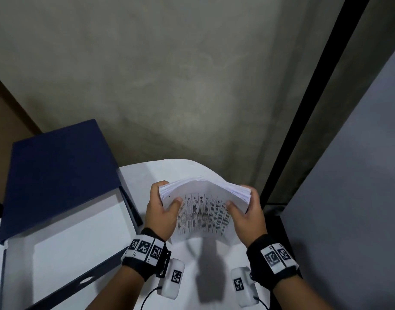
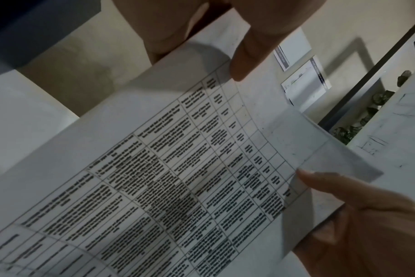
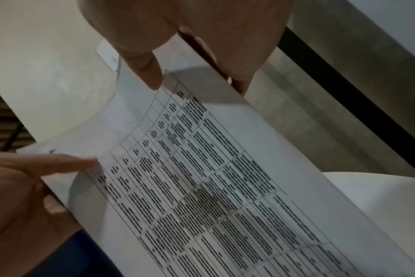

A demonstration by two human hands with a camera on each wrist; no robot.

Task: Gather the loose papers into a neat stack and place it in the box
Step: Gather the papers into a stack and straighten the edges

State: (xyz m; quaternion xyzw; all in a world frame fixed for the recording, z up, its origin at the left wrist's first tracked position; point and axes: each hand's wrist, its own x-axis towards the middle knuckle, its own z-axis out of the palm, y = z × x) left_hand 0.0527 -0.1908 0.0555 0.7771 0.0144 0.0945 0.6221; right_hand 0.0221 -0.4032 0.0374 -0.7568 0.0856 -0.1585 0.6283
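Note:
A thick stack of white papers (image 1: 203, 211) with a printed table on its front sheet stands upright and bowed over the white table (image 1: 138, 177). My left hand (image 1: 168, 193) grips its left edge, thumb on the front sheet and fingers behind. At the opposite edge my right hand (image 1: 240, 198) grips the same way. The stack's lower edge is at or just above the tabletop; I cannot tell whether it touches. The left wrist view shows the printed sheet (image 2: 178, 178) under my left thumb (image 2: 242, 61). In the right wrist view my right thumb (image 3: 149, 75) lies on the sheet (image 3: 213, 187).
A dark blue box (image 1: 107, 267) sits at the left of the table, its lid (image 1: 58, 171) raised open and its inside white. Beyond the table's rounded far edge is a grey floor. A black frame (image 1: 304, 104) and a grey panel (image 1: 348, 198) stand close on the right.

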